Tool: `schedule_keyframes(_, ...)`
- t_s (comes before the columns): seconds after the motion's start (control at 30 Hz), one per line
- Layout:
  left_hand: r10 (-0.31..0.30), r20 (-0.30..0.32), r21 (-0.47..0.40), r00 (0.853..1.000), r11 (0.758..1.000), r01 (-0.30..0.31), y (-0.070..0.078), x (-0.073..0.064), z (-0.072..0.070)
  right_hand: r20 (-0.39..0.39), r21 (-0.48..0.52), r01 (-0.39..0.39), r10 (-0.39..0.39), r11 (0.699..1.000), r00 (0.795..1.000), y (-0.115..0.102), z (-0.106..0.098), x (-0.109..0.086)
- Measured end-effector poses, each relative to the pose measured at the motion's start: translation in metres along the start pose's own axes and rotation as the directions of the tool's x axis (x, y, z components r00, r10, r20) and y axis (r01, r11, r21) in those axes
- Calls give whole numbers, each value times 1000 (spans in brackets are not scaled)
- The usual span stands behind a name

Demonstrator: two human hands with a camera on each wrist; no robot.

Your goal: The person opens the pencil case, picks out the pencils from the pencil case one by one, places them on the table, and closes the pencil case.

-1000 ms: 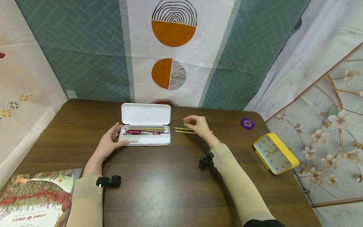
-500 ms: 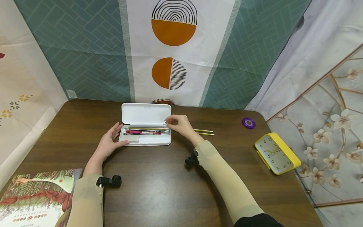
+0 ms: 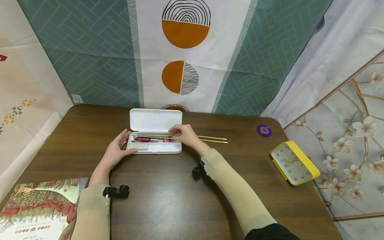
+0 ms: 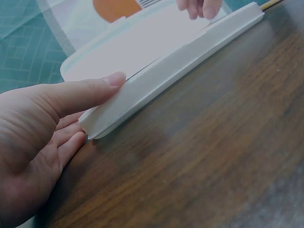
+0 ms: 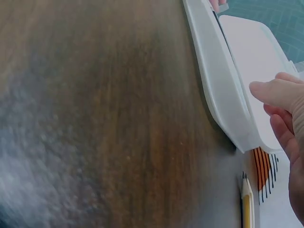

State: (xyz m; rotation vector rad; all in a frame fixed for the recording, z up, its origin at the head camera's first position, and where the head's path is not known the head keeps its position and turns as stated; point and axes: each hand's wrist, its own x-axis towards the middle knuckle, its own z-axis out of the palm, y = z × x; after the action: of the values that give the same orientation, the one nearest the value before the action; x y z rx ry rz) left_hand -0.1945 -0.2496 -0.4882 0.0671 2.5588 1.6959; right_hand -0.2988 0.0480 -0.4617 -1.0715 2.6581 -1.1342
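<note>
An open white pencil case [image 3: 165, 150] lies near the back of the table, its lid [image 3: 156, 120] tipped back. Inside are several pencils and pens, a red pen [image 3: 150, 140] among them, and a whitish block like an eraser [image 3: 139, 146]. My left hand [image 3: 115, 151] holds the case's left end; in the left wrist view the thumb [image 4: 97, 90] lies on the front wall and the fingers are at the corner. Over the right end, my right hand [image 3: 187, 136] reaches in with its fingertips at the pens. In the right wrist view its thumb [image 5: 273, 91] stands apart from the bent fingers, nothing visible between them.
Two yellow pencils [image 3: 212, 137] lie on the table to the right of the case, partly behind the right hand. Farther right are a purple ring-shaped item [image 3: 260, 128] and a yellow alarm clock [image 3: 295, 163]. An illustrated booklet [image 3: 42, 208] lies at the front left.
My right hand has moved left from above the two loose pencils to the right end of the pencil case. The pencils stay on the table. My left hand has kept its place.
</note>
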Motion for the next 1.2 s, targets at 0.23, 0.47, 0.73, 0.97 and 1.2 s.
schedule_keyframes(0.23,-4,2,4,1000,1000,4,0,0,0,80,-54,-21,25,998,996,0,2,0)
schedule_keyframes(0.47,-15,2,2,1000,1000,15,-1,0,0,94,-85,-22,30,996,995,1,3,1)
schedule_keyframes(0.73,-12,1,2,1000,1000,12,-1,0,-1,96,-109,-25,35,994,995,1,4,3)
schedule_keyframes(0.97,-18,2,2,1000,1000,18,1,-1,-1,79,-107,-20,29,994,996,-1,4,2)
schedule_keyframes(1.2,-9,0,0,1000,1000,9,2,-2,-1,61,-125,-13,21,992,998,-2,4,2)
